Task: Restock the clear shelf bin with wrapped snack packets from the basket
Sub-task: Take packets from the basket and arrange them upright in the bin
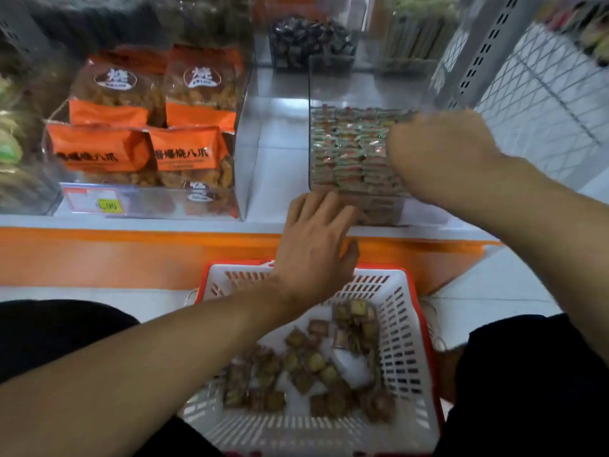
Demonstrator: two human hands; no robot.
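Observation:
A clear shelf bin (313, 94) stands on the shelf at centre right, filled with stacked small wrapped snack packets (349, 150). My right hand (441, 153) is over the bin's right side with curled fingers; what it holds is hidden and blurred. My left hand (316, 242) reaches forward with straight fingers touching the bin's lower front. Below, a white and red slotted basket (402, 324) on my lap holds several loose brown wrapped packets (313, 367).
A clear bin (244, 127) to the left holds orange snack bags (184, 153) with a price tag (95, 199) in front. Dark-wrapped sweets (309, 37) fill a bin behind. An orange shelf edge (131, 255) runs across. Wire mesh panel (543, 103) stands on the right.

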